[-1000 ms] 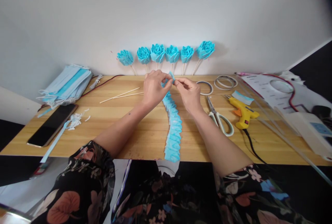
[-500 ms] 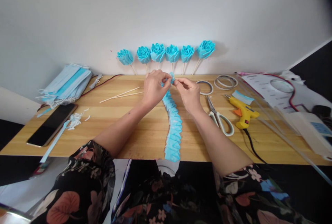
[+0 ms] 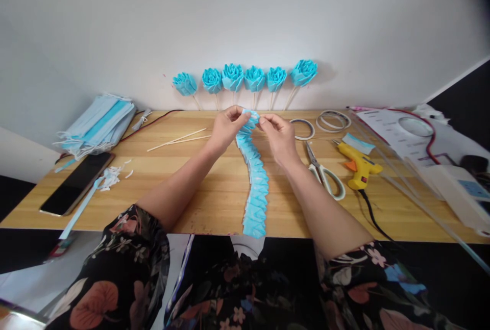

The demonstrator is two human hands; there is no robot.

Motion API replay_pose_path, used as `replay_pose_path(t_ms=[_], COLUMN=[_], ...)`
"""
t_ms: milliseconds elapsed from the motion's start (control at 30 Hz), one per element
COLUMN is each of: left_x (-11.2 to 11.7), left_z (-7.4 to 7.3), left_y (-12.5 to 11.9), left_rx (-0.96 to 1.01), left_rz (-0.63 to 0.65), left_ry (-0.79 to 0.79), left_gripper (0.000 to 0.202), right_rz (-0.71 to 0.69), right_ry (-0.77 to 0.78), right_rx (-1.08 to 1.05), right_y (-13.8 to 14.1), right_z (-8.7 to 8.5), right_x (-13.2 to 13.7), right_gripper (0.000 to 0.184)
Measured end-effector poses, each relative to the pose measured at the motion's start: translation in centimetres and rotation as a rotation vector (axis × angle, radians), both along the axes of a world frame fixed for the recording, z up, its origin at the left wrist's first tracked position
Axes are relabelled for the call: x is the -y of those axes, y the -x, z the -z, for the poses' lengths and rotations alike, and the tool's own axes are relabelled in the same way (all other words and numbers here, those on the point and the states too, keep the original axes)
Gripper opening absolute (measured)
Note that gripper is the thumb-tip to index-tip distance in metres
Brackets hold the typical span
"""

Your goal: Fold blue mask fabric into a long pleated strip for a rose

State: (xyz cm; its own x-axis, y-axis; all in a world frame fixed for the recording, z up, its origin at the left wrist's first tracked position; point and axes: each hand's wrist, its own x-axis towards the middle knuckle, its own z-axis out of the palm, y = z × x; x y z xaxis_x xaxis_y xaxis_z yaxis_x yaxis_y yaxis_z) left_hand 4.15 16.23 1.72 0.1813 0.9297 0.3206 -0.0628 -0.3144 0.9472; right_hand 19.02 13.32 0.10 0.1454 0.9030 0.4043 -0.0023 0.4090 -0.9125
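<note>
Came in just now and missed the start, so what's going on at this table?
A person is working with bare hands on a long, folded blue strip. The left hand and right hand pinch its far end from opposite sides, while the rest runs down the wooden table to the front edge. Six blue flowers on sticks lean against the wall behind. The scissors and yellow glue gun lie to the right, both out of hand.

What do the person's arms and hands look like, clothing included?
The left sleeve and right sleeve are loose black fabric printed with reddish leaves and pale flowers, plus blue shapes on the right. The left hand and right hand are ungloved; both sleeves stop well short of them.
</note>
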Motion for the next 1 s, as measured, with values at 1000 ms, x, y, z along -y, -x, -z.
replay_pose_path(t_ms=[1000], left_x=[0.50], left_z=[-0.14], left_y=[-0.05], left_rx=[0.023], left_rz=[-0.025], left_ry=[-0.064], left_gripper=[0.016], right_rz=[-0.012], right_ry=[0.003], right_rx=[0.051], right_y=[-0.35], right_z=[-0.80], right_x=[0.20], right_gripper=[0.018])
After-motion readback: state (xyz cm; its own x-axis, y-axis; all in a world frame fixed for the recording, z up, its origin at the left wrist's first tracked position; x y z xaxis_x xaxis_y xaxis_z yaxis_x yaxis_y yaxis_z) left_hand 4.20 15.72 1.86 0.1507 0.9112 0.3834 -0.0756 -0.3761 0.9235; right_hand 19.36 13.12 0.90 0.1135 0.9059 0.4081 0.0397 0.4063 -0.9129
